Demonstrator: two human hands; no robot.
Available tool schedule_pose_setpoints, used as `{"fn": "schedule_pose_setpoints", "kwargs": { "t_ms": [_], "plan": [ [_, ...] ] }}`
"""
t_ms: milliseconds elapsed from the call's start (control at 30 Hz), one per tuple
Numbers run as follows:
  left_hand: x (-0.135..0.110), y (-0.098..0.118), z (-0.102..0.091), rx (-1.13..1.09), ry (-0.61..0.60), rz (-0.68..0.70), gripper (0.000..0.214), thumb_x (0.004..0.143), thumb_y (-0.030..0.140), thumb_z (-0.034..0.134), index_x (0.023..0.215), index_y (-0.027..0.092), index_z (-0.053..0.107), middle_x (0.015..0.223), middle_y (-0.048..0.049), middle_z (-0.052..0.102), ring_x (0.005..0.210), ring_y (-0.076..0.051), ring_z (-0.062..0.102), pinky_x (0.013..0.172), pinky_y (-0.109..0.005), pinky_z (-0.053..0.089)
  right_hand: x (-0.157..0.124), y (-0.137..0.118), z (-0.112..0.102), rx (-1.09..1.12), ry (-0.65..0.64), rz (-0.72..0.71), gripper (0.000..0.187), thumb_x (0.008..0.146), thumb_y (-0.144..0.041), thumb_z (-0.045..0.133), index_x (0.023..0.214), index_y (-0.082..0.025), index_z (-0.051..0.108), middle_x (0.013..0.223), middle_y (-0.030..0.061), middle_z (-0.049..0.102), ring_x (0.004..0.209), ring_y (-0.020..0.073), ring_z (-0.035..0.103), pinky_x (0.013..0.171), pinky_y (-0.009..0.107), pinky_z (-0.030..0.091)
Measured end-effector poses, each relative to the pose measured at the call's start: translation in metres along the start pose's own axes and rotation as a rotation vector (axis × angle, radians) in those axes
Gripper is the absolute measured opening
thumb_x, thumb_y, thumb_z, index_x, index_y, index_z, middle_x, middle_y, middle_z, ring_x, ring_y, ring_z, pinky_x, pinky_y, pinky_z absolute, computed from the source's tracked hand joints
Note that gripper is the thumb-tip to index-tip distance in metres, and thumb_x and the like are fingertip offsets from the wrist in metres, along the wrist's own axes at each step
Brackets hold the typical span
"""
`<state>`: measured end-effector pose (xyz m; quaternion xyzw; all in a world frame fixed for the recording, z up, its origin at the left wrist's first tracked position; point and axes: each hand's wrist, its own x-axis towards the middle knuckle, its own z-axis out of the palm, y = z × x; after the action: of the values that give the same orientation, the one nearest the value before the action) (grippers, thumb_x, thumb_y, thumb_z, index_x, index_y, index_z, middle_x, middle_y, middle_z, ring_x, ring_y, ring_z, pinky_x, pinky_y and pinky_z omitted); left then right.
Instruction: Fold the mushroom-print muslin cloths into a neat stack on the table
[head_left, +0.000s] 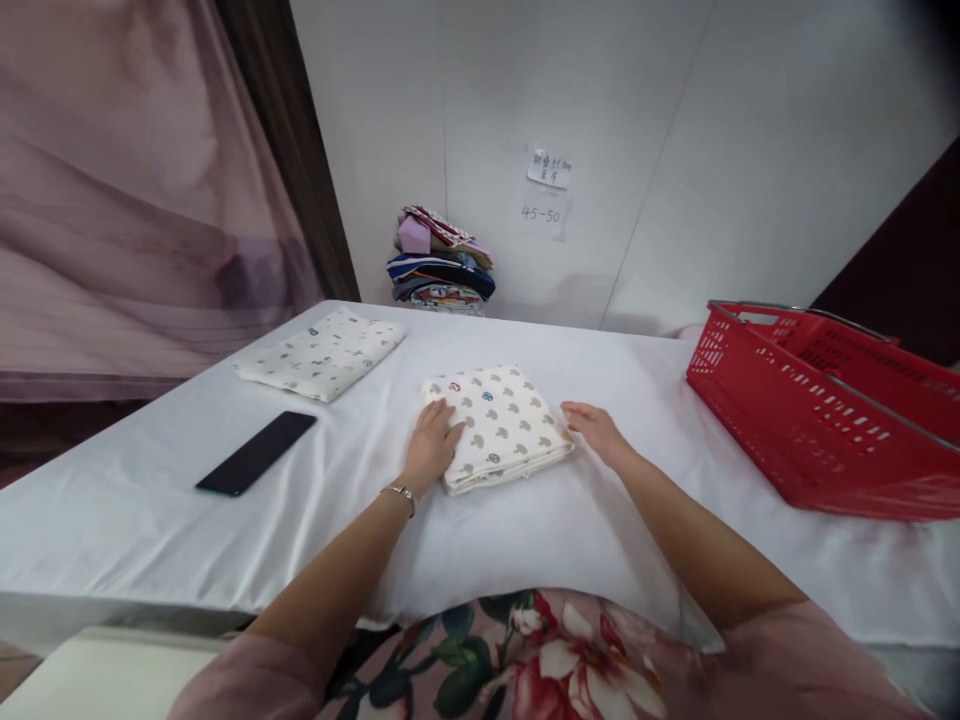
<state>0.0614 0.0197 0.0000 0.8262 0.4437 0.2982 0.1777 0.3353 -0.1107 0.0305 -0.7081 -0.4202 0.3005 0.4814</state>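
A folded cream cloth (pixel 501 421) printed with small brown shapes lies in the middle of the white-covered table (pixel 525 540). My left hand (pixel 433 443) rests flat on the cloth's left edge, fingers stretched out. My right hand (pixel 596 427) lies open on the table just off the cloth's right corner, fingertips near or touching it. Neither hand grips anything.
A second folded patterned cloth (pixel 322 351) lies at the table's far left. A black phone (pixel 256 452) sits at the left front. A red plastic basket (pixel 825 405) stands at the right. A stack of folded clothes (pixel 441 262) rests against the white wall behind.
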Motion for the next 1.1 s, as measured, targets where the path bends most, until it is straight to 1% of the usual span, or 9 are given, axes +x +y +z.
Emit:
{"fn": "schedule_pose_setpoints", "kwargs": {
  "t_ms": [100, 267, 367, 533, 733, 867, 1000, 1033, 1100],
  "plan": [
    [-0.011, 0.007, -0.005, -0.064, 0.067, -0.162, 0.049, 0.083, 0.040, 0.052, 0.125, 0.016, 0.048, 0.140, -0.0106, 0.038, 0.130, -0.022, 0.034, 0.109, -0.034, 0.028, -0.002, -0.003, -0.010, 0.084, 0.012, 0.189, 0.025, 0.080, -0.032, 0.055, 0.100, -0.019, 0.061, 0.108, 0.0073, 0.063, 0.089, 0.0160, 0.062, 0.071, 0.028, 0.052],
    [-0.028, 0.020, -0.013, -0.160, -0.031, -0.358, 0.063, 0.075, 0.050, 0.057, 0.128, 0.019, 0.041, 0.137, -0.0111, 0.041, 0.118, -0.023, 0.048, 0.098, -0.033, 0.040, 0.000, 0.000, -0.002, 0.063, -0.116, 0.325, 0.021, 0.075, -0.037, 0.065, 0.078, -0.016, 0.063, 0.068, 0.0028, 0.063, 0.055, 0.0118, 0.057, 0.051, 0.024, 0.050],
    [-0.034, 0.024, -0.017, -0.150, -0.063, -0.408, 0.069, 0.072, 0.044, 0.062, 0.131, 0.017, 0.038, 0.136, -0.0139, 0.041, 0.113, -0.025, 0.052, 0.094, -0.034, 0.042, 0.006, 0.000, 0.005, 0.051, -0.129, 0.370, 0.025, 0.072, -0.040, 0.069, 0.072, -0.016, 0.061, 0.059, 0.0007, 0.060, 0.050, 0.0103, 0.053, 0.048, 0.022, 0.048],
    [-0.033, 0.023, -0.020, -0.224, -0.100, -0.521, 0.071, 0.070, 0.036, 0.066, 0.131, 0.017, 0.037, 0.124, -0.0140, 0.054, 0.103, -0.024, 0.059, 0.086, -0.034, 0.046, 0.012, -0.009, 0.010, 0.078, -0.237, 0.429, 0.029, 0.068, -0.043, 0.071, 0.068, -0.015, 0.062, 0.055, 0.0027, 0.062, 0.047, 0.0119, 0.053, 0.044, 0.023, 0.044],
    [-0.021, 0.020, -0.024, -0.418, -0.128, -0.683, 0.073, 0.073, 0.037, 0.065, 0.134, 0.013, 0.032, 0.119, -0.0151, 0.058, 0.098, -0.022, 0.061, 0.077, -0.029, 0.050, 0.011, -0.008, 0.016, 0.169, -0.260, 0.331, 0.023, 0.066, -0.035, 0.070, 0.070, -0.016, 0.059, 0.060, 0.0009, 0.062, 0.054, 0.0117, 0.055, 0.047, 0.021, 0.042],
    [-0.044, 0.046, -0.013, -0.592, -0.220, -0.657, 0.057, 0.076, 0.031, 0.061, 0.127, 0.017, 0.038, 0.106, -0.0111, 0.064, 0.085, -0.017, 0.065, 0.061, -0.024, 0.052, 0.032, -0.001, -0.010, 0.195, -0.155, 0.282, 0.024, 0.061, -0.029, 0.072, 0.076, -0.015, 0.062, 0.068, 0.0037, 0.065, 0.062, 0.0148, 0.059, 0.053, 0.023, 0.044],
    [-0.076, 0.072, -0.003, -0.676, -0.587, -0.490, 0.037, 0.071, 0.035, 0.064, 0.105, 0.022, 0.055, 0.098, -0.0054, 0.065, 0.065, -0.016, 0.064, 0.046, -0.025, 0.047, 0.059, 0.010, -0.051, 0.159, 0.068, 0.307, 0.033, 0.062, -0.027, 0.069, 0.093, -0.017, 0.062, 0.078, 0.0050, 0.067, 0.066, 0.0153, 0.060, 0.056, 0.024, 0.045],
    [-0.078, 0.075, -0.004, -0.644, -0.560, -0.414, 0.027, 0.073, 0.035, 0.061, 0.097, 0.023, 0.059, 0.095, -0.0037, 0.065, 0.064, -0.015, 0.063, 0.049, -0.025, 0.048, 0.062, 0.014, -0.057, 0.151, 0.087, 0.320, 0.032, 0.063, -0.030, 0.068, 0.092, -0.018, 0.062, 0.078, 0.0055, 0.067, 0.065, 0.0155, 0.060, 0.056, 0.025, 0.046],
    [-0.068, 0.073, -0.011, -0.485, -0.361, -0.264, 0.014, 0.077, 0.034, 0.057, 0.085, 0.023, 0.062, 0.090, -0.0013, 0.066, 0.069, -0.015, 0.062, 0.062, -0.027, 0.051, 0.064, 0.023, -0.064, 0.134, 0.098, 0.340, 0.029, 0.066, -0.035, 0.065, 0.089, -0.017, 0.062, 0.079, 0.0064, 0.067, 0.065, 0.0163, 0.060, 0.055, 0.027, 0.047]
  ]
}}
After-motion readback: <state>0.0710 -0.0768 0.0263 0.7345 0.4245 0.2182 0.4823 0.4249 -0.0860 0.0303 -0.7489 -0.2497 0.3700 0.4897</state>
